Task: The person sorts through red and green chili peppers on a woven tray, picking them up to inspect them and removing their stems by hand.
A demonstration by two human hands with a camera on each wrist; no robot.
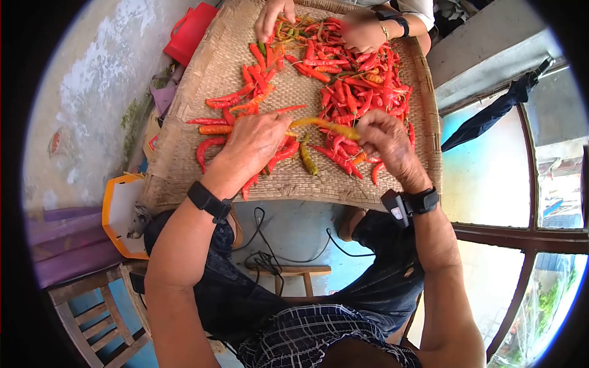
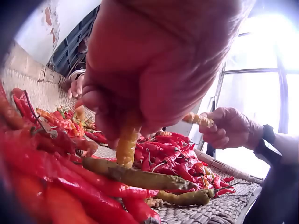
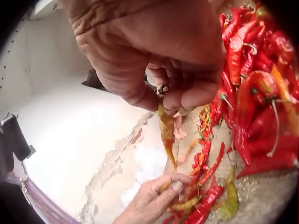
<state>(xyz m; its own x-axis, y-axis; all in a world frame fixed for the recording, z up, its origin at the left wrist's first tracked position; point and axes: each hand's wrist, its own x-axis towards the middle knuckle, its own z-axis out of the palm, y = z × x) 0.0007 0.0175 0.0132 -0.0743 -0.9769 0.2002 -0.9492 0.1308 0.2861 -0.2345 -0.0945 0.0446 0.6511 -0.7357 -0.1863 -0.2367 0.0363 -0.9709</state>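
My right hand [image 1: 389, 144] pinches a yellow-brown chili pepper [image 3: 166, 128] at its stem end, with its thin tip pointing toward my left hand. My left hand [image 1: 257, 141] sits low over the near left peppers. In the left wrist view its fingers pinch a yellow-orange chili [image 2: 127, 144], whose upper end they hide. Red chilies [image 1: 211, 147] lie around and under that hand. Between the hands, a green-yellow chili [image 1: 308, 158] rests on the woven tray [image 1: 178, 156]. A big heap of red chilies [image 1: 362, 92] spreads beyond my right hand.
Across the tray, another person's hands [image 1: 274, 17] reach in over the peppers. A red bag [image 1: 189, 32] stands by the wall at left. Windows [image 1: 491, 178] flank the right side. Below the tray are a small wooden stool [image 1: 300, 270] and a black cable [image 1: 265, 260].
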